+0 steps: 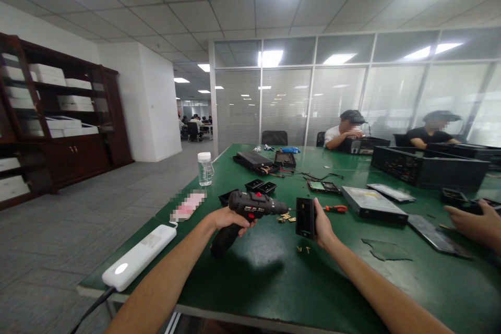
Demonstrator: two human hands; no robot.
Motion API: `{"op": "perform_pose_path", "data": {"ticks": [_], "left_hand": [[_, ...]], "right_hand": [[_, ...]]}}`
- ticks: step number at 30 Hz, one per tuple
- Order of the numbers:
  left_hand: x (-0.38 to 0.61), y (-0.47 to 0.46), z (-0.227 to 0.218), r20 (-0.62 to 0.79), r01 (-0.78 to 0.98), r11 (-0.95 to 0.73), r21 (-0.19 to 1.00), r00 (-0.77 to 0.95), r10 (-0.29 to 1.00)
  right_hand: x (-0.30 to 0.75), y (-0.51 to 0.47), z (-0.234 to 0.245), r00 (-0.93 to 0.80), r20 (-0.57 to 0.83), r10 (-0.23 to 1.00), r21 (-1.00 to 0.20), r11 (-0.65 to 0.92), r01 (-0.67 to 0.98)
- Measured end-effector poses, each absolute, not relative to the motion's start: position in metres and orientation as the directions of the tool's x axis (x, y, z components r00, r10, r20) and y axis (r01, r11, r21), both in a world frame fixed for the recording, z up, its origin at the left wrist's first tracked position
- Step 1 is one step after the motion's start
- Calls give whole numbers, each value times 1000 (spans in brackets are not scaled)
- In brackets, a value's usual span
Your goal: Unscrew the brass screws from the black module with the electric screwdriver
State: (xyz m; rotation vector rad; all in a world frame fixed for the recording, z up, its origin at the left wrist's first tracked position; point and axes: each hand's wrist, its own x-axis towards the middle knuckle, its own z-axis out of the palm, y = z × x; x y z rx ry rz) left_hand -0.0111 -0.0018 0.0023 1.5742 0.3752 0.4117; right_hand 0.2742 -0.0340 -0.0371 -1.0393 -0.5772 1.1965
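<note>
My left hand [229, 218] is wrapped around the grip of a black cordless drill [247, 204] with red buttons. Its bit points right, at the open side of a small black rectangular box [305, 218]; whether the tip touches a screw inside is too small to tell. My right hand [323, 227] grips that box from its right side and holds it upright above the table. Small brass-coloured pieces [287, 217] lie behind the drill's tip. A few loose screws [303, 249] lie just below the box. More black boxes [261, 186] sit behind the drill.
The green table [250, 276] carries a white power strip [141, 255], a water bottle [205, 169], an orange-handled screwdriver [336, 209], a silver disc drive [373, 204] and a black computer case [426, 167]. Another person's hand [475, 222] reaches in at right. Two people sit across the table.
</note>
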Motion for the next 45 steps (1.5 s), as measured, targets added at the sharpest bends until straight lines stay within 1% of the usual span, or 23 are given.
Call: {"op": "perform_pose_path", "data": {"ticks": [8, 13, 20, 25, 31, 38, 45], "left_hand": [[-11, -1, 1, 30, -12, -42, 999, 882, 471], [-12, -1, 2, 39, -20, -45, 999, 888, 458], [-12, -1, 2, 44, -26, -47, 999, 894, 445], [-11, -1, 3, 42, -20, -53, 998, 890, 454], [-11, -2, 2, 33, -9, -53, 999, 882, 470], [-11, -3, 3, 44, -22, -54, 998, 884, 466], [-11, -3, 2, 40, -20, -49, 999, 882, 470]], "right_hand": [[274, -33, -37, 276, -172, 946, -875, -17, -484], [272, -35, -34, 312, -168, 935, -873, 6, -488], [273, -34, -36, 314, -150, 938, -875, 22, -483], [275, -33, -39, 293, -139, 946, -872, 24, -490], [275, -33, -38, 316, -156, 936, -881, 12, -472], [274, -34, -37, 289, -165, 943, -868, 0, -496], [274, -34, -37, 296, -144, 944, -874, 20, -486]]}}
